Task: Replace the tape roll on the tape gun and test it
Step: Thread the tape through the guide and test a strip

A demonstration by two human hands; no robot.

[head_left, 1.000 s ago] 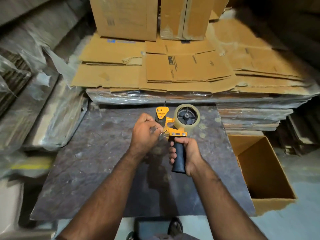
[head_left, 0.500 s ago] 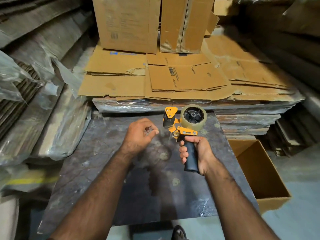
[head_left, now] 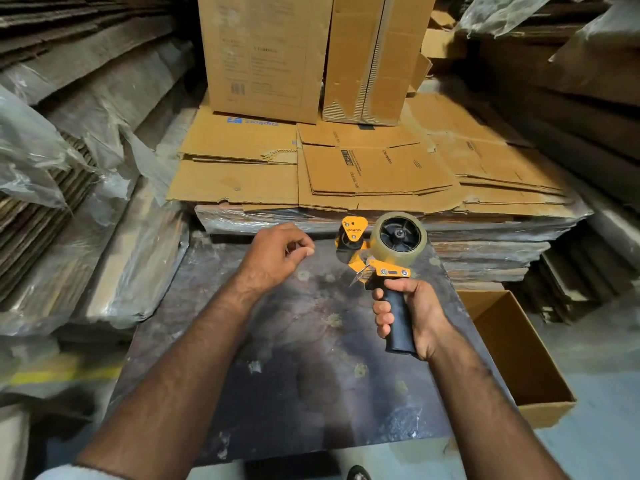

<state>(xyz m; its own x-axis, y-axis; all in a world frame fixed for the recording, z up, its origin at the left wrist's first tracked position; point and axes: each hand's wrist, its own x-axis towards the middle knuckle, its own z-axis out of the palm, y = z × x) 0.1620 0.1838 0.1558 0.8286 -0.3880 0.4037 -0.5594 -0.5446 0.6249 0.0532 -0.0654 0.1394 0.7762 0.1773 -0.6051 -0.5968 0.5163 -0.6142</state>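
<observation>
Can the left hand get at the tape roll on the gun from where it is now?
Probably yes. The left hand hangs beside the tape gun, apart from it, with only bare table between. The tape roll sits exposed on the gun, which the right hand holds by the handle.

A tape gun (head_left: 375, 268) with an orange metal frame and a black handle is sitting upright in the air above a dark work surface (head_left: 311, 358), handle pointing down. A roll of clear tan tape (head_left: 398, 239) is sitting on its black hub, facing the viewer. An orange front plate is standing just left of the roll.
</observation>
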